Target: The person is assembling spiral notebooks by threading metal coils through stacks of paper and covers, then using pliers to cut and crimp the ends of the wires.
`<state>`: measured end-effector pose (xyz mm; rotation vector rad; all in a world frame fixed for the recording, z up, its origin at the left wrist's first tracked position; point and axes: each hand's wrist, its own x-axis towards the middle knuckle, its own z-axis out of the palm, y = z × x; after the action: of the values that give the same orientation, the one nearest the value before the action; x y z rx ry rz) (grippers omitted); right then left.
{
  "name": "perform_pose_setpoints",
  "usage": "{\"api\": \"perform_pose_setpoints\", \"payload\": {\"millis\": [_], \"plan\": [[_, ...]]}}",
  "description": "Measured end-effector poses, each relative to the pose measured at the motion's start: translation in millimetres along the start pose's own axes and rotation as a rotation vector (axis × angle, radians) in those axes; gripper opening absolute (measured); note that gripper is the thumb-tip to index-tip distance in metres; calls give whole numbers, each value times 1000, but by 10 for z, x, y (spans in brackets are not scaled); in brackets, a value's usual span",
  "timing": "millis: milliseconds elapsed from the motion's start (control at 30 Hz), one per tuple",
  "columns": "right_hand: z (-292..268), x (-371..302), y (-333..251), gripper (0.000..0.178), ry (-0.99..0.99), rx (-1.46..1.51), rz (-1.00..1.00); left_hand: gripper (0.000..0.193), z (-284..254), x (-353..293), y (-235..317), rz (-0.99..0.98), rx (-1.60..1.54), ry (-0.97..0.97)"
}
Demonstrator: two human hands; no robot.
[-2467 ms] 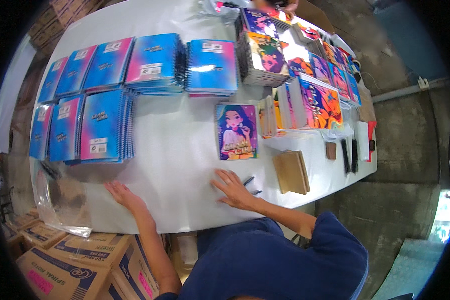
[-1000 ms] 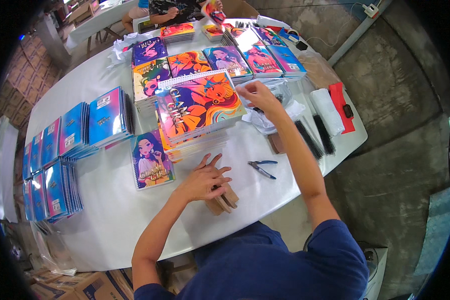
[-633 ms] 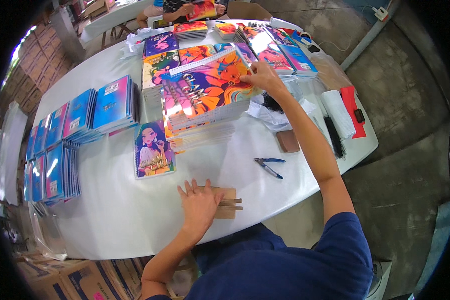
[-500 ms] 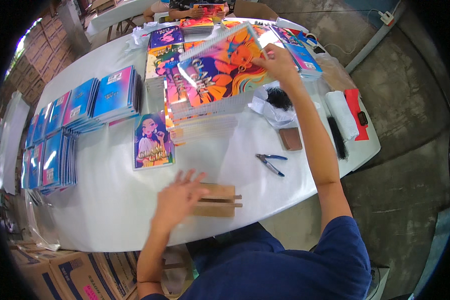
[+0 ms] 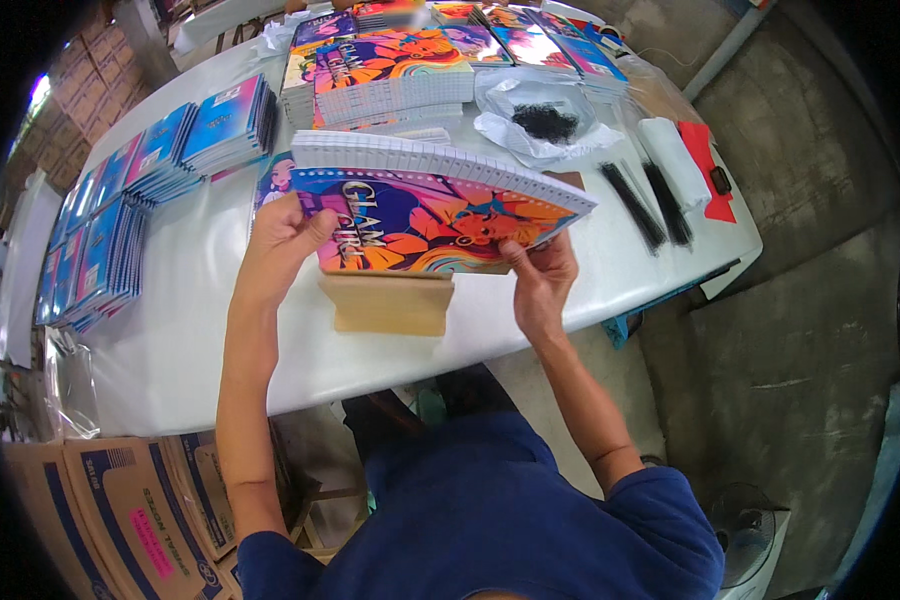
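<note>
A notebook point(image 5: 420, 225) with a colourful illustrated cover is held up in front of me, tilted, its punched-hole edge facing away and its pages slightly fanned. My left hand point(image 5: 285, 238) grips its left end, thumb on the cover. At the lower right corner my right hand point(image 5: 542, 285) pinches it, thumb in front and fingers behind. Right below the notebook, a brown grooved block point(image 5: 390, 305) lies on the table, its far part hidden. Behind it, another illustrated notebook point(image 5: 276, 180) shows only in part.
Beyond stands a stack of illustrated notebooks point(image 5: 395, 100). Blue-pink notebooks point(image 5: 225, 125) stand in piles at the left. To the right are black coils point(image 5: 545, 122) on white plastic, black coil bundles point(image 5: 632, 207), a white roll point(image 5: 675, 165) and a red piece point(image 5: 708, 185). Cartons point(image 5: 120, 510) sit below.
My right hand has brought the notebook from the stack toward me, over the brown block. My left hand has lifted off the block and taken the notebook's left end. The pliers are out of sight.
</note>
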<state>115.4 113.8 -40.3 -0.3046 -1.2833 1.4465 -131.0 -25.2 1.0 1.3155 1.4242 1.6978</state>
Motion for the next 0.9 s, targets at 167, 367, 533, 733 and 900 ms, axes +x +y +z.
{"api": "perform_pose_setpoints", "payload": {"millis": [167, 367, 533, 733, 900], "plan": [[-219, -343, 354, 28, -70, 29, 0, 17, -87, -79, -289, -33, 170, -66], [-175, -311, 267, 20, -208, -67, -45, 11, 8, -362, -381, -36, 208, 152], [-321, -343, 473, 30, -330, -545, -11, 42, 67, -508, -672, -38, 29, 172], [-49, -563, 545, 66, -298, -361, 72, 72, 211, -738, -1190, -86, 48, 257], [-133, -422, 741, 67, -320, -254, 163, 75, 422, -817, -1239, -88, 75, 316]]}}
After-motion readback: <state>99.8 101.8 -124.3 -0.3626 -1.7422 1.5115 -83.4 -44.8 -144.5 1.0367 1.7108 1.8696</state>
